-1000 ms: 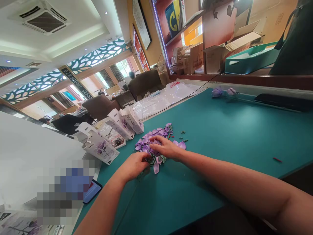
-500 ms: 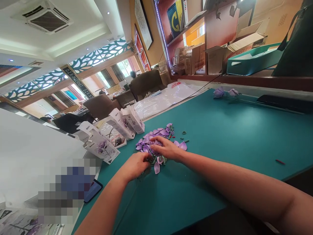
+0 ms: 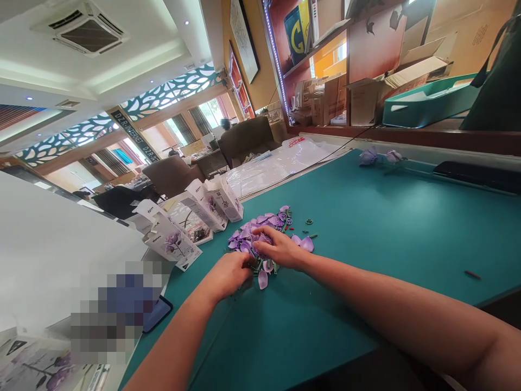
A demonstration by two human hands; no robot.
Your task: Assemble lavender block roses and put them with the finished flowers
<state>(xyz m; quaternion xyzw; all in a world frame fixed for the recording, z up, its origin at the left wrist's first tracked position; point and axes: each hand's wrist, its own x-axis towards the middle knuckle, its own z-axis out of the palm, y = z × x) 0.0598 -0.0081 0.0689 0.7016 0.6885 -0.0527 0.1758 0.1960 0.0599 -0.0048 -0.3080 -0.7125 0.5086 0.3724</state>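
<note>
A heap of purple plastic petals [image 3: 246, 233] lies on the green table mat, with small green pieces mixed in. Curled at the near left edge of the heap is my left hand [image 3: 233, 274]; its fingertips are bent together and whatever they hold is hidden. My right hand [image 3: 280, 248] rests over the heap's middle, finger and thumb apart, with petals showing between them. Just below the hands is a pale lilac petal [image 3: 263, 280]. Right of the heap are a loose purple petal [image 3: 307, 244] and a small green ring [image 3: 309, 221].
White boxes printed with a purple flower [image 3: 173, 244] stand left of the heap. Purple flowers [image 3: 368, 156] lie at the mat's far edge, near a black object [image 3: 480, 175]. A dark red stick [image 3: 472, 275] is at right. A blue-edged device [image 3: 159, 315] sits at the left edge.
The whole view has shifted slightly to the right. Both hands stay at the heap, with little visible movement of the fingers or pieces.
</note>
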